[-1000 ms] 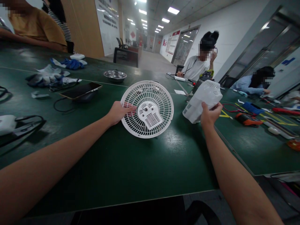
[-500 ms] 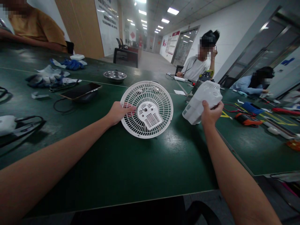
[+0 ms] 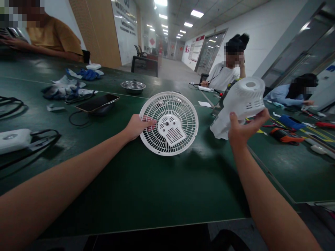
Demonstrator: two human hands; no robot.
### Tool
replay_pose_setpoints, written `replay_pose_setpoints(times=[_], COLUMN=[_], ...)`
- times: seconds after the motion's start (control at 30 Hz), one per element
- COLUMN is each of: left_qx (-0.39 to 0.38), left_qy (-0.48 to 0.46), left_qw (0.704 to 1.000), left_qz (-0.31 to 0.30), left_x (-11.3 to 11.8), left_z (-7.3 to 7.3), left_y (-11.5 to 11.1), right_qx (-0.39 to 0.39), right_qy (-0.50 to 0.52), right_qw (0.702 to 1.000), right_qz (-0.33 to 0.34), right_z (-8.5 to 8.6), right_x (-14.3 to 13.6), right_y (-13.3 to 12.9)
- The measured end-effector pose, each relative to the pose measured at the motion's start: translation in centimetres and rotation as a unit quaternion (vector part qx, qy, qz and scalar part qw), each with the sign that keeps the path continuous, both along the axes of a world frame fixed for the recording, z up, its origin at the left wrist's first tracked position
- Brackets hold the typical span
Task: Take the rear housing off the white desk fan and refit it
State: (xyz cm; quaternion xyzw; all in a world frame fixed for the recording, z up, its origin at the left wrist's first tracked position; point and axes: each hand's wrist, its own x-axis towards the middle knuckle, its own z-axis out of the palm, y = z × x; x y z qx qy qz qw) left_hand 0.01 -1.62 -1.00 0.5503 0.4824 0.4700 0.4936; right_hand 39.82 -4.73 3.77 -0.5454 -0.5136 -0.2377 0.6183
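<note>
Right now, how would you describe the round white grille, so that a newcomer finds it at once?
Find the green table, then the left hand over it. That hand grips the round white grille by its edge. Unlike the bulky housing in the right hand, it is a see-through disc of thin ribs around a slotted plate.

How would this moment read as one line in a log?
left hand: grips grille by its rim | right hand: holds housing | bowl: on table, beyond grille | phone: left of grille
</note>
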Motion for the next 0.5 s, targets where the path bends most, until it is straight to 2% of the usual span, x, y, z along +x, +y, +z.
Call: replay_pose_setpoints(times=[0.07,0.13,0.23,0.37,0.5], left_qx=[-0.003,0.0,0.006,0.006,-0.001], left_qy=[-0.002,0.003,0.01,0.007,0.003], left_qw=[1.0,1.0,1.0,1.0,1.0], left_qz=[0.002,0.004,0.0,-0.005,-0.008], left_x=[-0.1,-0.1,0.0,0.0,0.0], left_z=[-0.1,-0.1,0.0,0.2,0.3], left_y=[0.2,0.2,0.1,0.0,-0.1], right_qx=[-0.045,-0.124,-0.25,-0.38,-0.404], right_qy=[0.0,0.004,0.013,-0.005,-0.083], right_qw=[0.997,0.986,0.958,0.915,0.908], right_qz=[0.058,0.11,0.142,0.135,0.078], right_z=[-0.2,-1.0,-2.9,-4.7,-5.1], right_x=[-2.0,-4.0,-6.1,-7.0,-6.8], right_y=[-0.3,-0.2,0.2,1.0,1.0])
